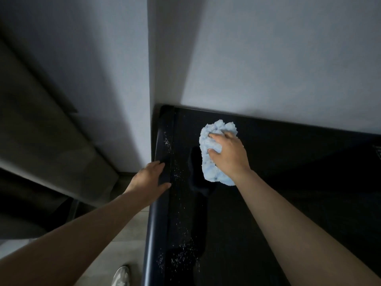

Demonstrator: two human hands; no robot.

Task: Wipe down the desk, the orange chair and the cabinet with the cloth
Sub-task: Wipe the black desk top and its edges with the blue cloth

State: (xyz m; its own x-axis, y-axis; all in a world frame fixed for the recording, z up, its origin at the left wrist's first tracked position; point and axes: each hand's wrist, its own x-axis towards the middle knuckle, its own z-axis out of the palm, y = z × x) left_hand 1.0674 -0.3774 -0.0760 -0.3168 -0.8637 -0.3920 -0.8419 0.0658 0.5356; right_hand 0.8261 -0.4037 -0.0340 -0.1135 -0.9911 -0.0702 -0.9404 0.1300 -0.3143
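Forward — right hand (228, 156): cloth (212, 170) — left (148, 178): edge (157, 215)

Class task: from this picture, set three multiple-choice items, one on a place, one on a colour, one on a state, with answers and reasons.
1. Which part of the dark top bears the white specks? A) left side B) right side C) none
2. The cloth is: A) red B) light blue C) green
3. The left hand is: A) hanging free B) gripping the top's edge C) raised
1 A: specks line the left edge. 2 B: pale blue under the right hand. 3 B: it clasps the edge.
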